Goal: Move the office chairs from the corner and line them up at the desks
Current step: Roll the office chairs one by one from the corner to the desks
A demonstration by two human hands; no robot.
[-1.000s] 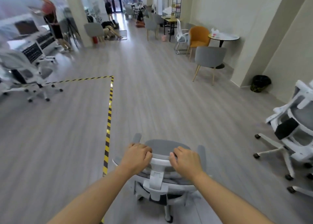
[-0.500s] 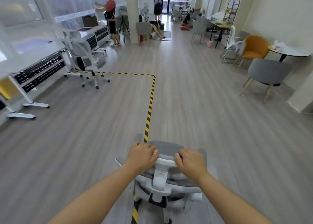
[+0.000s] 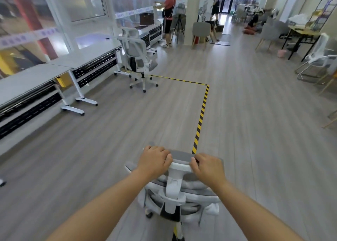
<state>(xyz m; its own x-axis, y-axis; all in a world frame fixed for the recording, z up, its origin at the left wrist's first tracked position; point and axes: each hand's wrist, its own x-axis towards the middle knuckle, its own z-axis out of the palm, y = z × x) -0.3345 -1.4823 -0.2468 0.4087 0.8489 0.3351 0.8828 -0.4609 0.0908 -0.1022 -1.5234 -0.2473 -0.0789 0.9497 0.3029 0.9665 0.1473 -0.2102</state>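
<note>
A white and grey office chair (image 3: 175, 189) stands right in front of me, seen from behind and above. My left hand (image 3: 155, 159) grips the left end of its headrest and my right hand (image 3: 207, 167) grips the right end. A row of white desks (image 3: 60, 69) runs along the window wall on the left. Another white office chair (image 3: 137, 58) stands at the far end of that row, with a second one just behind it.
A yellow-black tape line (image 3: 200, 115) runs across the wood floor ahead and turns left toward the desks. A person in a red top (image 3: 168, 14) stands past the desks. Grey chairs (image 3: 201, 31) and tables sit at the back and right.
My view has swung left: the desks and the chair beside them came into view, and the chairs in the right corner left it. Both hands kept their grip on the headrest.
</note>
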